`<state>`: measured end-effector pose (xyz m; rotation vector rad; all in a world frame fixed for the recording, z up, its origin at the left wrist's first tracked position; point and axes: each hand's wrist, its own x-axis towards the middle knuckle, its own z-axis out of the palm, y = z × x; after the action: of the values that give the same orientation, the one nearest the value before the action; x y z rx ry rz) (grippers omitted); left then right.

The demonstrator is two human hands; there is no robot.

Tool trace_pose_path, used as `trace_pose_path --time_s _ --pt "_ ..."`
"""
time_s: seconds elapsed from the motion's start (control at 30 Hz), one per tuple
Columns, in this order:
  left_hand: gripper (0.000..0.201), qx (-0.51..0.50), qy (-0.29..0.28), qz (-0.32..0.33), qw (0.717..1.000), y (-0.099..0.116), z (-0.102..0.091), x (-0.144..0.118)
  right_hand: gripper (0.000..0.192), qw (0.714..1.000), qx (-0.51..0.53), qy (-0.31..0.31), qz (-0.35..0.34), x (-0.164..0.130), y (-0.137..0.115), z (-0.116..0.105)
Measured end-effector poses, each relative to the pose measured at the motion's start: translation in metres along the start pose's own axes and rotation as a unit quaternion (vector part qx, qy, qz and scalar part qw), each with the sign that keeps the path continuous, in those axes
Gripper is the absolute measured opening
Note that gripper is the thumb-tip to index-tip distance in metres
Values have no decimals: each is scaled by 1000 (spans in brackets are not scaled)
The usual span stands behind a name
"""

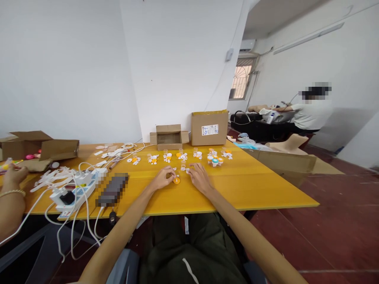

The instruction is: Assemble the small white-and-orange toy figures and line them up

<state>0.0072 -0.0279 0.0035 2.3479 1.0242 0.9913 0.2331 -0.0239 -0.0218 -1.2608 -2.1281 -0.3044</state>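
Observation:
My left hand [164,176] rests on the yellow table [237,185], its fingertips pinched on a small orange round piece [176,180]. Beside it my right hand [199,176] lies palm down, fingers touching small white parts [185,169] on the tabletop. Whether the right hand grips any of them is too small to tell. Beyond both hands a row of small white and orange parts [167,157] runs across the table, with a cluster that includes a teal-topped piece [215,160] at its right end.
Two open cardboard boxes [169,137] [209,127] stand at the table's far edge, another [35,148] at far left. A power strip with white cables [75,189] lies left. A second person's arm [10,197] is at the left edge; another person [308,114] works far right.

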Motion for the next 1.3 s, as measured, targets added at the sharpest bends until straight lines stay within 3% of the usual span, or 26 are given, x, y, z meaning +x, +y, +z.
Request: trace_pose_path --time_s 0.13,0.23,0.47,0.63,0.8,1.13,1.3 --pt "15 32 53 -18 998 -5 0 2 22 998 -5 -40 47 -1 -4 1" --pt "12 57 77 -26 995 -10 1 3 18 997 5 -34 69 0 -6 0" --pt "19 74 47 -16 996 -17 2 2 26 989 42 -2 144 19 19 7" --pt "28 86 13 -4 996 -25 3 2 46 994 31 -41 100 37 40 15" --pt "33 104 -4 -6 995 -32 5 2 53 988 7 -118 104 39 37 13" --pt "34 119 -21 -22 992 -29 6 2 46 993 45 -100 51 24 27 0" --pt "35 122 -26 -21 992 -30 6 1 36 987 99 -103 79 26 19 0"
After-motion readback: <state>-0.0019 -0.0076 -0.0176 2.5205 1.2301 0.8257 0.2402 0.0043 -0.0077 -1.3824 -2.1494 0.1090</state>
